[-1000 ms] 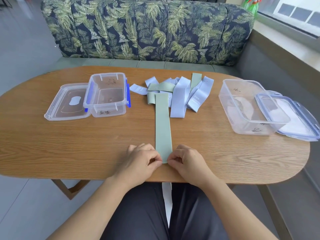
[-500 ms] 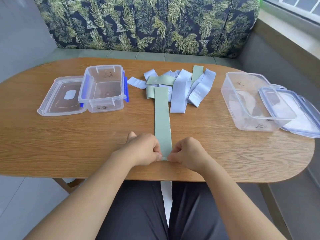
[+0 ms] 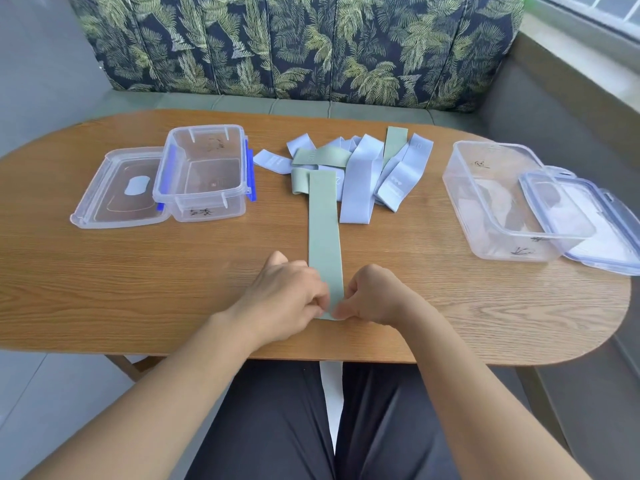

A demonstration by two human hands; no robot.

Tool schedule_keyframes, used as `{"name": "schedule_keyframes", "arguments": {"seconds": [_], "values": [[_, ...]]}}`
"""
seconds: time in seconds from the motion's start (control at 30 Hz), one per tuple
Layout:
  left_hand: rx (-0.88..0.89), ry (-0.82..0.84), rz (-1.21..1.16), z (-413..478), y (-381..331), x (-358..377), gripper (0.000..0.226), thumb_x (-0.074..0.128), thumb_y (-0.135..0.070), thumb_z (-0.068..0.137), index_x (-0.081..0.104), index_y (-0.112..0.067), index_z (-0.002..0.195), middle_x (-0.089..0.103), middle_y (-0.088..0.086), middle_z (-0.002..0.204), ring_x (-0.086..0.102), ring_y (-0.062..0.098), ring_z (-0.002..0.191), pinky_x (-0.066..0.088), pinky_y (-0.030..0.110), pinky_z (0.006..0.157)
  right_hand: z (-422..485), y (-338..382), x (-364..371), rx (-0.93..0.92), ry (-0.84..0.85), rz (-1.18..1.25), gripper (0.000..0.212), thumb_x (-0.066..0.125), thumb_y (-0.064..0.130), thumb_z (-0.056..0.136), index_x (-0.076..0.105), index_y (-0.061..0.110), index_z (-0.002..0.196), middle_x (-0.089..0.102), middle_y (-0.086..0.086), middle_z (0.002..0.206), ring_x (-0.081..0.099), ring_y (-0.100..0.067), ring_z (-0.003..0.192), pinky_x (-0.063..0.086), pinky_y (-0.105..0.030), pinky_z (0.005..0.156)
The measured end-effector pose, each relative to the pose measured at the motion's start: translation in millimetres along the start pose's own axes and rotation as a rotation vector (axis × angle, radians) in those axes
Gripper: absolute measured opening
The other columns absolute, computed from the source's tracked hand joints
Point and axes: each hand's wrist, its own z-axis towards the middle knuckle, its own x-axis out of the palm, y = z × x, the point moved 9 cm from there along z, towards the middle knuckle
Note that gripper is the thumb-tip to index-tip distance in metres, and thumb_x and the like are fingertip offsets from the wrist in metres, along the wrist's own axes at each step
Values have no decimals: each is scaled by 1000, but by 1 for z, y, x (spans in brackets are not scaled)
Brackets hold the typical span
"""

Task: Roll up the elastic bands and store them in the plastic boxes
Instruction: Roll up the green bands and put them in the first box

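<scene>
The wooden table [image 3: 104,289] fills the middle of the view, an oval top with the palm-print sofa back [image 3: 294,46] running across behind it at twelve o'clock. Over at three o'clock sits the big clear plastic box [image 3: 491,209], open, with its blue-edged lid [image 3: 602,233] leaning against its right side and lying partly on the table. Across at ten o'clock, the smaller clear box [image 3: 204,174] with blue clips stands open too, and its lid [image 3: 117,192] lies flat just to its left, touching it. Between the two boxes, up at twelve o'clock on the tabletop, there's the heap of loose bands [image 3: 360,174], pale blue ones mostly, with a couple of sage green pieces mixed in, all overlapping. Out of that heap runs the long green band [image 3: 323,230], stretched flat and straight down toward six o'clock, its far end tucked among the pile, its near end between the two hands. The left hand [image 3: 287,299] is curled, fingers closed on the band's near left corner. The right hand [image 3: 377,296] mirrors it, thumb and fingertips pinched on the near right corner. Both hands rest low on the table, knuckles up, nearly meeting at the band's end.
</scene>
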Motion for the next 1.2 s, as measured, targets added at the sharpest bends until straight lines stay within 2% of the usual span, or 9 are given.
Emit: {"name": "schedule_keyframes", "arguments": {"seconds": [0.1, 0.3, 0.37, 0.5, 0.63, 0.77, 0.9, 1.03, 1.2], "values": [[191, -140, 150, -13, -16, -2, 8, 68, -23, 81, 70, -27, 74, 58, -11, 67, 54, 14, 72, 22, 32, 70, 1, 1, 0, 2, 15, -13, 31, 79, 21, 72, 51, 13, 61, 50, -1, 60, 44, -18, 54, 37, -24, 49], [154, -184, 120, -18, -11, 6, 13, 84, -31, 70, 72, -27, 72, 59, -13, 66, 55, 13, 69, 23, 32, 70, -1, 1, 0, -20, 7, 17, 29, 79, 17, 73, 53, 13, 61, 50, 1, 59, 42, -15, 52, 36, -22, 47], [140, -202, 57, -18, -7, 6, 10, 79, -31, 75, 71, -28, 71, 59, -14, 66, 53, 10, 70, 22, 32, 71, -6, -3, -1, -76, -39, 117, 34, 78, 16, 73, 50, 15, 54, 46, 6, 54, 39, -11, 49, 33, -20, 46], [113, -240, -1, -20, 0, 7, 15, 65, -37, 81, 70, -29, 69, 60, -15, 68, 52, 8, 72, 22, 32, 73, -27, -19, -8, -277, -266, 441, 11, 73, 6, 77, 67, 11, 69, 60, 5, 64, 48, -5, 58, 42, -21, 59], [113, -255, 1, -20, 3, 8, 23, 56, -42, 85, 71, -30, 72, 61, -16, 70, 51, 5, 72, 23, 33, 75, -43, -18, 6, -495, -426, 321, 18, 77, 6, 77, 75, 24, 79, 60, 10, 78, 54, -4, 66, 43, -14, 64], [120, -247, -7, -19, 3, 8, 18, 59, -41, 84, 72, -32, 75, 60, -17, 71, 51, 5, 73, 23, 32, 77, -42, -12, 12, -579, -505, 174, 16, 76, 14, 80, 76, 24, 93, 53, 15, 81, 55, -6, 72, 47, -19, 66], [114, -247, -9, -19, 3, 7, 25, 49, -44, 86, 68, -31, 74, 59, -15, 71, 50, 5, 74, 25, 34, 78, -43, -7, 8, -596, -581, 100, 10, 75, 15, 80, 73, 19, 89, 54, 12, 82, 54, -6, 70, 52, -29, 63], [104, -234, -19, -20, 2, 9, 25, 47, -44, 87, 65, -30, 75, 59, -17, 73, 48, 3, 75, 26, 35, 79, -46, -4, 8, -639, -597, 58, 2, 73, 19, 84, 74, 17, 85, 51, 13, 80, 53, -5, 68, 50, -26, 60], [84, -211, 1, -22, 1, 12, 22, 50, -41, 89, 65, -31, 78, 56, -20, 75, 49, 3, 77, 24, 36, 80, -56, -5, 9, -695, -633, 27, 16, 63, 27, 90, 74, 16, 84, 50, 9, 79, 52, -6, 66, 49, -25, 58]]}}
